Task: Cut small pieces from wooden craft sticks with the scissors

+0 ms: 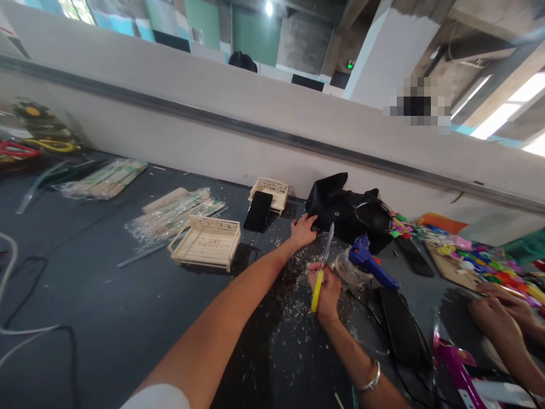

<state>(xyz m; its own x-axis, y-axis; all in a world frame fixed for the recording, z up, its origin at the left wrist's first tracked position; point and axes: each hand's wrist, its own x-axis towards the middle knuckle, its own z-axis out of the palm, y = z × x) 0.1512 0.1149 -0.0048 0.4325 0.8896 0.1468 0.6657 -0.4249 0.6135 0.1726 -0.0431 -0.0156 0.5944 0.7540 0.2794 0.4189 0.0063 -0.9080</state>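
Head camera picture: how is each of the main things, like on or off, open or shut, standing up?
Yellow cutter: blade out, held in the right hand
Left hand: open, by the black bag
Black bag: slumped, can't tell if shut
Phone: screen dark
Bigger wooden model: upright
Smaller wooden model: upright, partly hidden
Nearer stick pack: in clear plastic
Blue glue gun: tilted, on or off unclear

Loads of room on the tabletop (106, 324) lower left, but right of center the blue glue gun (369, 261) and black bag (334, 199) block the way.
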